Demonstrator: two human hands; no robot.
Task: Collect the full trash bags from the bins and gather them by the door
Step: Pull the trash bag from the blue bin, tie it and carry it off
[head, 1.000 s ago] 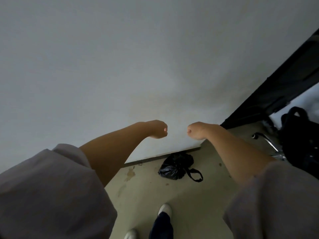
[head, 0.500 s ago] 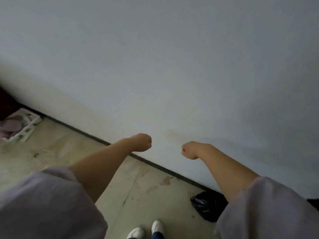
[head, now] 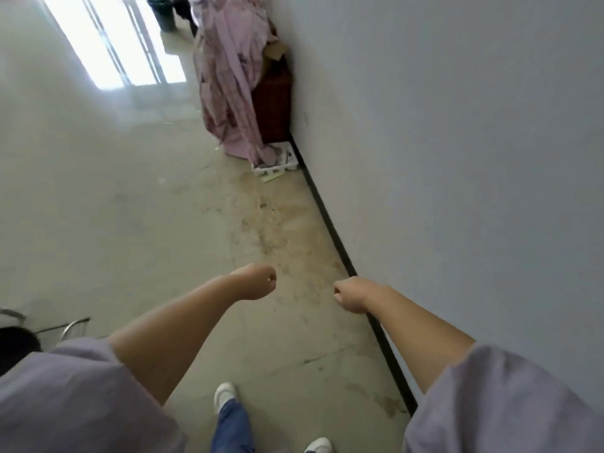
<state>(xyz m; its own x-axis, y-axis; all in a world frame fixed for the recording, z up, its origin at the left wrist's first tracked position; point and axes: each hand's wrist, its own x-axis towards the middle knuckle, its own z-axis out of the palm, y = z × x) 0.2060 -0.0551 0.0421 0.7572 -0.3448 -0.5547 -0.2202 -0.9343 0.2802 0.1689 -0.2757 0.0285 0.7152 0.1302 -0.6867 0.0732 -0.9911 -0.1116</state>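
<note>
Stained floor (head: 137, 223) runs along the wall (head: 457, 158) toward a dark bin (head: 162, 13) at the far end, well apart from me, while my left hand (head: 256, 282) and right hand (head: 351, 295) hang clenched, holding nothing.

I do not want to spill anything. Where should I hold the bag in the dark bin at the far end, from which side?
Take the crumpled bag edge sticking up over the rim of the bin, coming from above: the bin stands upright, so only that edge is exposed. It is small and far, so judge again up close.
</note>
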